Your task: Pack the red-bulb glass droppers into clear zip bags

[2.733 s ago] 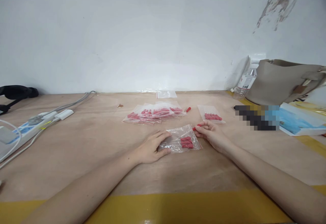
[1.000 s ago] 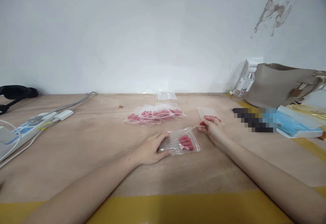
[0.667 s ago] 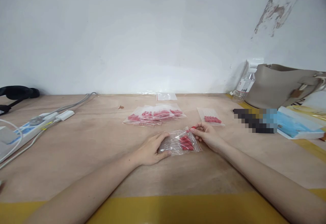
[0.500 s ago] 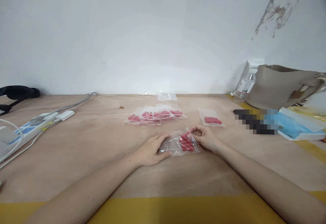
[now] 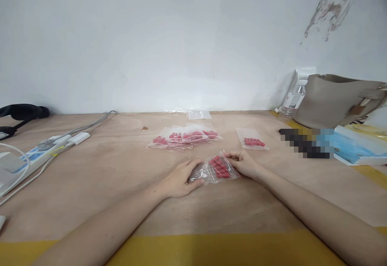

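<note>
A small clear zip bag (image 5: 216, 169) with several red-tipped sticks inside lies on the wooden table (image 5: 121, 185) in front of me. My left hand (image 5: 180, 176) grips the bag's left end, thumb and fingers curled around it. My right hand (image 5: 243, 163) pinches the bag's right end at its mouth, fingers closed. Behind them lies a pile of filled clear bags (image 5: 184, 137) with red contents. One more filled bag (image 5: 252, 139) rests to the right of the pile.
An empty clear bag (image 5: 198, 114) lies by the wall. A power strip with cables (image 5: 36, 153) sits at left, a black object (image 5: 21, 112) beyond it. At right stand a water bottle (image 5: 292, 98), a beige bag (image 5: 338, 100) and a blue booklet (image 5: 356, 149).
My right hand fetched a red-tipped stick from near the far bag, brought it to the held bag's mouth and pushed it in. The bag is now bunched shorter between both hands.
</note>
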`<state>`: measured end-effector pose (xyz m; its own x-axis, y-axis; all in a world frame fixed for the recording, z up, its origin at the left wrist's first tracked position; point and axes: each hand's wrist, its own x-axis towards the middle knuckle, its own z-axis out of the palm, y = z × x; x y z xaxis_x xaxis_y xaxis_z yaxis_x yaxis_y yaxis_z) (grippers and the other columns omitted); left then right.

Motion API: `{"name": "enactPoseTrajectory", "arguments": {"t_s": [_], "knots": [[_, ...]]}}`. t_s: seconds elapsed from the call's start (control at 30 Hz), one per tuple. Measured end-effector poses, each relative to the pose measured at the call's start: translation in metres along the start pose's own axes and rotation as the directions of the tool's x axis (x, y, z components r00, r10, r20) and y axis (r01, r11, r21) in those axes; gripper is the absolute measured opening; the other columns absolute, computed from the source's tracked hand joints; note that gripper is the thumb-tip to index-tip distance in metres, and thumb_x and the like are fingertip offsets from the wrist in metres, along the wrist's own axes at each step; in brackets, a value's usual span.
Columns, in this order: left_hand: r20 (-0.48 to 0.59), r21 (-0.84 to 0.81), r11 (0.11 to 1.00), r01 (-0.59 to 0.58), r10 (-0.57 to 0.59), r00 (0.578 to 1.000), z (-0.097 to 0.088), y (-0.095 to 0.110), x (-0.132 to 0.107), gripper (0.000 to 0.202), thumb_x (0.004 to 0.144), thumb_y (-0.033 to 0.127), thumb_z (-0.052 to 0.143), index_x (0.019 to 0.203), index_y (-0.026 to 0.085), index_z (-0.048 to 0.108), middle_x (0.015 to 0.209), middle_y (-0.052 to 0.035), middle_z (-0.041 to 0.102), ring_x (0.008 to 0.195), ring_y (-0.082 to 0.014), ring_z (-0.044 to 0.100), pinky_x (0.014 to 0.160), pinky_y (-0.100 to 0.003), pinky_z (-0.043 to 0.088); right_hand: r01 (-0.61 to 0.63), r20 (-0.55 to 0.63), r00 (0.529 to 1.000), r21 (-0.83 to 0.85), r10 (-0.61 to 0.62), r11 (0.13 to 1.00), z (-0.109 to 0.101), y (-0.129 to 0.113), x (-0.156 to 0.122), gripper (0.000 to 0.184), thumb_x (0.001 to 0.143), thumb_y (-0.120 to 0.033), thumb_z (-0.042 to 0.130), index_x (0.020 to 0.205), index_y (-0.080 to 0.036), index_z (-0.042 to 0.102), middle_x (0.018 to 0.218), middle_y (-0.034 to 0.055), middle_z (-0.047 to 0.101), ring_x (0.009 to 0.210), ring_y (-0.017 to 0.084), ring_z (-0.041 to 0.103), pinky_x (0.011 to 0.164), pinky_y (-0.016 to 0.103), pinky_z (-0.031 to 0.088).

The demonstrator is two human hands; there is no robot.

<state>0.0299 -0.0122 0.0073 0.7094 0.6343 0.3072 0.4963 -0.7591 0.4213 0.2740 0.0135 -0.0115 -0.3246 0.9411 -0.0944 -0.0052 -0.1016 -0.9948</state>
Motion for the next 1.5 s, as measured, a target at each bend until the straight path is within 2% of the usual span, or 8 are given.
{"name": "enactPoseTrajectory", "arguments": {"t_s": [0.2,0.33,0.47,0.7,1.07,1.23,1.37,1.5], "knots": [[-0.085,0.07,0.997,-0.027,0.033,0.996,0.0,-0.001,0.001,0.039,0.084,0.035,0.048,0.12,0.021,0.042,0.127,-0.0088,0.042,0.117,-0.0233,0.039,0.098,-0.04,0.033,-0.008,-0.3,0.953,-0.162,-0.042,0.987,-0.007,-0.001,-0.001,0.033,0.067,-0.047,0.06,0.085,-0.02,0.054,0.034,-0.011,0.043,0.028,0.006,0.035,0.029,0.016,0.024],[-0.207,0.252,0.968,-0.009,0.063,0.976,-0.012,-0.005,0.022,0.032,0.085,0.035,0.046,0.113,0.021,0.048,0.123,-0.0081,0.045,0.117,-0.0231,0.038,0.1,-0.041,0.027,0.013,-0.058,0.998,-0.132,-0.021,0.991,0.0,-0.004,0.0,0.033,0.062,-0.043,0.066,0.082,-0.017,0.059,0.062,-0.0003,0.064,0.054,0.012,0.059,0.05,0.023,0.045],[-0.083,0.471,0.882,0.011,0.032,0.996,-0.025,-0.018,0.071,0.045,0.079,0.033,0.053,0.122,0.022,0.043,0.126,-0.0086,0.044,0.119,-0.0269,0.034,0.102,-0.047,0.018,0.035,-0.029,0.999,-0.17,-0.041,0.985,-0.002,-0.001,0.003,0.027,0.063,-0.041,0.065,0.068,-0.015,0.059,0.067,0.0017,0.065,0.063,0.014,0.06,0.059,0.026,0.046],[0.115,0.525,0.837,0.154,-0.249,0.962,-0.011,-0.044,0.135,0.043,0.079,0.045,0.051,0.12,0.032,0.047,0.123,-0.0086,0.047,0.11,-0.0355,0.041,0.086,-0.06,0.029,0.045,-0.108,0.993,-0.068,-0.052,0.997,-0.009,0.003,0.003,0.018,0.063,-0.031,0.063,0.068,-0.017,0.053,0.058,-0.0031,0.06,0.054,0.011,0.056,0.054,0.023,0.044],[0.029,0.556,0.804,0.21,-0.272,0.962,-0.043,-0.082,0.065,0.037,0.086,0.034,0.043,0.123,0.033,0.044,0.127,-0.0085,0.043,0.109,-0.0344,0.041,0.082,-0.058,0.035,-0.019,-0.502,0.863,0.066,0.05,0.998,-0.003,-0.008,0.004,0.015,0.065,-0.009,0.047,0.068,-0.021,0.039,0.04,-0.0058,0.049,0.03,0.007,0.042,0.028,0.016,0.029],[-0.003,0.561,0.806,0.189,-0.227,0.974,-0.065,-0.089,0.037,0.034,0.083,0.024,0.049,0.117,0.029,0.051,0.124,-0.0082,0.047,0.111,-0.0349,0.04,0.088,-0.063,0.025,-0.019,-0.522,0.843,0.215,0.131,0.976,0.007,-0.007,0.005,0.018,0.067,-0.008,0.048,0.07,-0.021,0.036,0.049,-0.0012,0.056,0.039,0.01,0.053,0.034,0.018,0.041],[-0.032,0.558,0.82,0.127,-0.132,0.991,-0.059,-0.069,0.038,0.044,0.076,0.019,0.056,0.119,0.027,0.049,0.133,-0.0081,0.038,0.124,-0.0334,0.027,0.1,-0.058,0.009,-0.08,-0.46,0.861,0.3,0.218,0.951,0.014,-0.011,0.016,0.018,0.067,-0.009,0.052,0.07,-0.02,0.039,0.06,0.0012,0.06,0.045,0.009,0.057,0.042,0.019,0.048],[-0.011,0.401,0.916,-0.011,0.017,1.0,-0.03,-0.041,0.052,0.048,0.08,0.034,0.052,0.124,0.018,0.043,0.128,-0.0105,0.043,0.117,-0.0232,0.041,0.099,-0.036,0.031,-0.253,-0.292,0.919,0.079,0.265,0.964,0.009,-0.018,0.032,0.019,0.07,-0.028,0.058,0.075,-0.019,0.043,0.063,0.0037,0.062,0.042,0.01,0.054,0.039,0.021,0.044]]}}
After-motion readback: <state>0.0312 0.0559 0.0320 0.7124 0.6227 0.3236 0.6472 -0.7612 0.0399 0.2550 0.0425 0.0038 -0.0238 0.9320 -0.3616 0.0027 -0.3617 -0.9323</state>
